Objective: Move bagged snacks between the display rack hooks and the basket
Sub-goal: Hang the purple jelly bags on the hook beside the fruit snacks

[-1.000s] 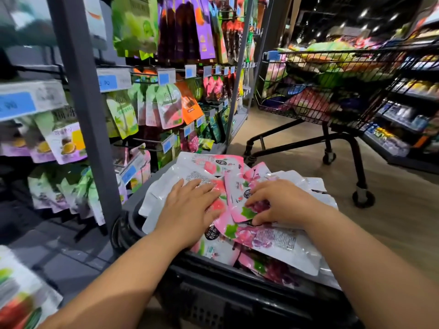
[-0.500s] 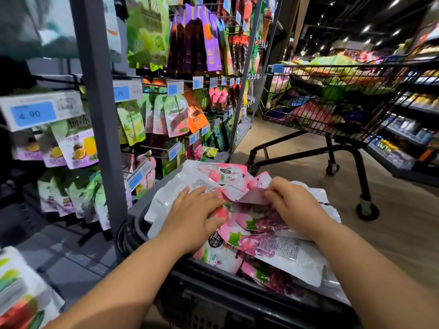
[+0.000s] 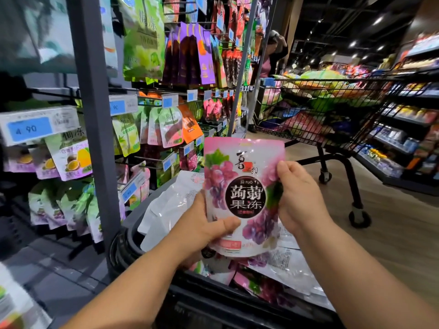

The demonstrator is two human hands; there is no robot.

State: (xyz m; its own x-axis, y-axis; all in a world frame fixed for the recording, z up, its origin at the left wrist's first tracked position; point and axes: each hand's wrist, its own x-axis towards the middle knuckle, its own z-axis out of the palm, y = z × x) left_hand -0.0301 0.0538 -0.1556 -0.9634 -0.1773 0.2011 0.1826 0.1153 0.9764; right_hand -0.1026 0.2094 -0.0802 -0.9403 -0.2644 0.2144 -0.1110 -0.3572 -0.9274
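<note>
I hold a pink grape jelly bag (image 3: 242, 186) upright above the black basket (image 3: 213, 298), its printed front facing me. My left hand (image 3: 202, 226) grips its lower left edge with the thumb across the front. My right hand (image 3: 297, 198) pinches its right edge. More pink and white snack bags (image 3: 273, 271) lie piled in the basket below. The display rack (image 3: 95, 138) stands to the left, its hooks hung with green, purple and orange bags (image 3: 171, 129).
A loaded wire shopping cart (image 3: 327, 115) stands on the wooden floor at the right. Shelves of goods (image 3: 403, 138) line the far right. A person (image 3: 270, 60) stands at the rack's far end. Blue price tags (image 3: 28, 129) jut from the hooks.
Both hands were pressing into the pile in the basket. They have now lifted one grape bag out and turned it upright, and the view has tilted upward.
</note>
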